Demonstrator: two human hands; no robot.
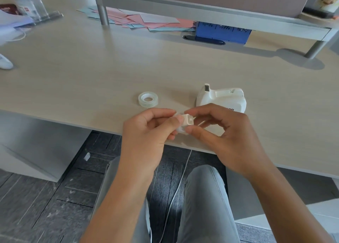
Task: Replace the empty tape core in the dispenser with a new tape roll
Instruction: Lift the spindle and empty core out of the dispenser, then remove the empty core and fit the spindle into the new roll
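A small white tape core (pixel 186 122) on its spindle is pinched between both hands just above the desk's near edge. My left hand (pixel 145 131) grips its left side and my right hand (pixel 227 132) grips its right end with thumb and forefinger. A white tape dispenser (pixel 220 99) stands on the desk right behind my right hand, its cutter pointing away. A new clear tape roll (pixel 148 99) lies flat on the desk, to the left of the dispenser and beyond my left hand.
The light wooden desk (pixel 91 74) holds pink and blue paper sheets (pixel 146 21) at the back, a blue box (pixel 222 33) under a raised grey shelf (pixel 201 10), and a clear plastic stand (pixel 34 4) at far left. My knees and a white cable (pixel 176 191) are below.
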